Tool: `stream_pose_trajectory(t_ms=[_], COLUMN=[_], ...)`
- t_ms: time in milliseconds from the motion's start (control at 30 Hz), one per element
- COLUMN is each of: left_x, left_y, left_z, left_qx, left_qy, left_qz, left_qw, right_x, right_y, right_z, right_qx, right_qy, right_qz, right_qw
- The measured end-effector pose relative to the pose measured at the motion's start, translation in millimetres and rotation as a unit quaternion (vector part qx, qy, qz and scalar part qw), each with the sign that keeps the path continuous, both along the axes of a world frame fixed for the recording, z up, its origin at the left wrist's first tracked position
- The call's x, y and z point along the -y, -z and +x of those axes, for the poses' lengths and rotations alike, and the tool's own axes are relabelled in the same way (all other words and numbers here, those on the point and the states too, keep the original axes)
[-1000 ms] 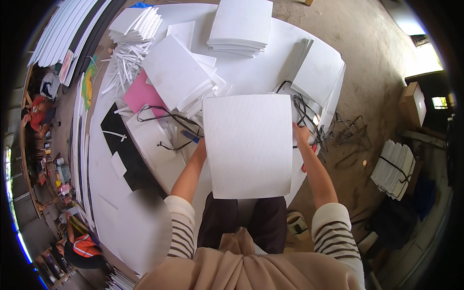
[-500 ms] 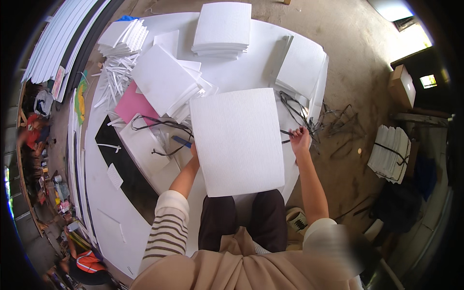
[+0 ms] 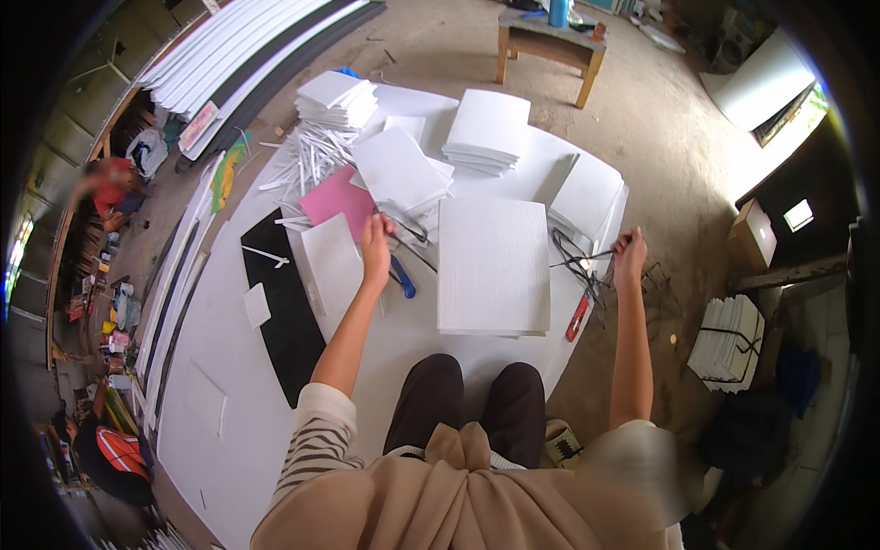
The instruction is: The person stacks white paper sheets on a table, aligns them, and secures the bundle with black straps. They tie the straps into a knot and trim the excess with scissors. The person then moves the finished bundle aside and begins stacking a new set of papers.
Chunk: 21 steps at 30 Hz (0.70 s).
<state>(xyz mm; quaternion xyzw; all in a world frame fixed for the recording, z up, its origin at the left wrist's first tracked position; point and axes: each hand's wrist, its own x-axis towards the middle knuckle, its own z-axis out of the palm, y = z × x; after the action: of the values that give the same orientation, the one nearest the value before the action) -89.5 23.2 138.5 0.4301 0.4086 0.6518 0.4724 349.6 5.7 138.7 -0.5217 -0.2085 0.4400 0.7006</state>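
Observation:
A stack of white ribbed sheets [image 3: 493,266] lies flat on the white board in front of my knees. My left hand [image 3: 375,243], left of the stack, is closed on a thin black strap [image 3: 414,253] that runs to the stack's left edge. On the other side my right hand [image 3: 629,253] pinches black strap too, which leads to the stack's right edge. Whether it is one strap passing underneath is hidden. A blue-handled tool [image 3: 403,279] rests below my left hand, and a red cutter [image 3: 577,318] lies near the board's right edge.
Other white stacks [image 3: 489,128] stand farther back, with white offcut strips [image 3: 316,156] at the back left. A pink sheet [image 3: 335,194] and a black panel [image 3: 284,321] lie left. Loose black straps [image 3: 587,261] tangle at right. A strapped bundle [image 3: 729,339] sits on the floor.
The ribbed stack has come down flat on the board. My left hand has come out from beside it, drawing strap leftward; my right hand has moved outward. The whole view has shifted.

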Motion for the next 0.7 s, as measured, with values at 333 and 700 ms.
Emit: stream_pose_trajectory(t_ms=[333,700], left_x=[-8,-30], left_y=[-87,-102], left_z=[109,155], left_qx=[-0.151,-0.119], left_qy=[0.232,0.387], left_qz=[0.080,-0.061], left_qw=[0.958,0.912], right_x=[-54,-45], right_y=[-6,-5], right_z=[-186,-187], right_qx=[0.609,0.477], right_qy=[-0.394,-0.371], right_qz=[-0.008,0.115], right_qw=[0.688,0.788])
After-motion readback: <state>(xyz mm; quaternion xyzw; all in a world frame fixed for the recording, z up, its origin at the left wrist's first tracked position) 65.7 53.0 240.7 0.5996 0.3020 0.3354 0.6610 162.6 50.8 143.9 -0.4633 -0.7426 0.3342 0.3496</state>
